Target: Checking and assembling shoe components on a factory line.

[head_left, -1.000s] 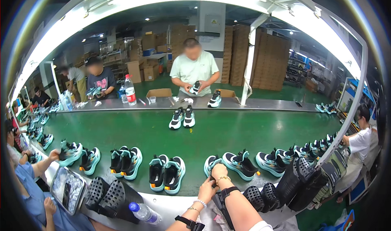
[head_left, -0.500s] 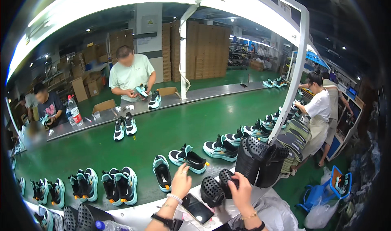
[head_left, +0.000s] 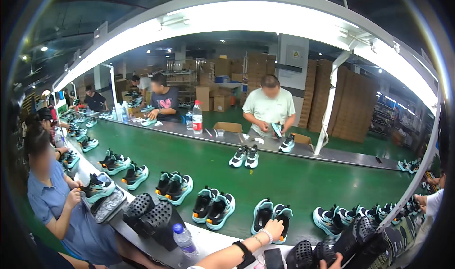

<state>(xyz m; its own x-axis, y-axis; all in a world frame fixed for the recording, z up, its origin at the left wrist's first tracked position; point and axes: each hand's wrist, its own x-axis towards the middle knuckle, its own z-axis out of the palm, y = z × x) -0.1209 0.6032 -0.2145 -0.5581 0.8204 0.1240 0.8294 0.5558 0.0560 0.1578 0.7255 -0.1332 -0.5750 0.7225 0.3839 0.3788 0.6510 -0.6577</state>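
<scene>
Two black-and-mint sneakers stand side by side on the green belt, a left one [head_left: 262, 214] and a right one [head_left: 284, 217]. My left hand [head_left: 273, 229], wearing a beaded bracelet, reaches over the near end of the right sneaker, its fingers closed at the shoe's opening. At the lower edge, my right hand [head_left: 333, 262] is partly cut off. Its fingers curl around a black perforated clog-shaped piece [head_left: 324, 251]. Beside that stands a matching black piece [head_left: 300, 255]. A phone [head_left: 273, 258] lies between my hands on the white ledge.
More sneaker pairs [head_left: 214, 209] line the belt [head_left: 204, 148] on both sides. Tall black perforated pieces [head_left: 355, 236] stand at right, others [head_left: 154, 217] at left by a purple-capped bottle [head_left: 185, 241]. A person in blue [head_left: 66, 207] sits left; another [head_left: 269, 105] works opposite.
My view has swung left. The right sneaker, earlier lying askew, now stands beside its mate with my left hand on it. My right hand stays at the black perforated piece.
</scene>
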